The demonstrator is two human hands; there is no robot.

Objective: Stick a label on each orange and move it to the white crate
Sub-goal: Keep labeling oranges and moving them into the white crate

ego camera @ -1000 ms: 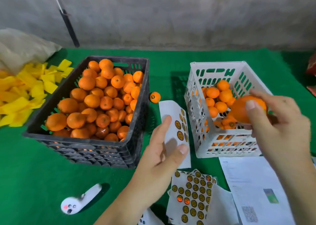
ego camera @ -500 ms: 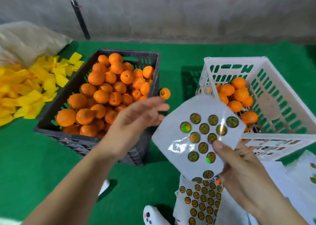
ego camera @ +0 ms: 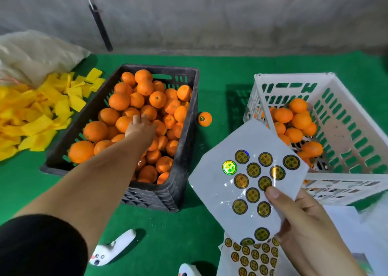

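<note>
Mostly unlabelled, glossy oranges (ego camera: 134, 116) heap the black crate (ego camera: 184, 145); left hand (ego camera: 139, 125) rests among them, grip unclear. Right hand (ego camera: 302, 223) pinches the sticker sheet (ego camera: 247, 179) beside the white crate (ego camera: 346, 128).

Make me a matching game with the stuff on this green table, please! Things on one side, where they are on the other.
Things:
1. white sheet of round gold stickers
2. single loose orange with a sticker
3. pile of yellow paper strips
4. left hand

Places:
A. on the green mat between the black plastic crate and the white plastic crate
B. held up in the right hand
C. reaching onto the oranges in the black plastic crate
D. far left, beside the black plastic crate

Pairs: 1-B, 2-A, 3-D, 4-C
</note>
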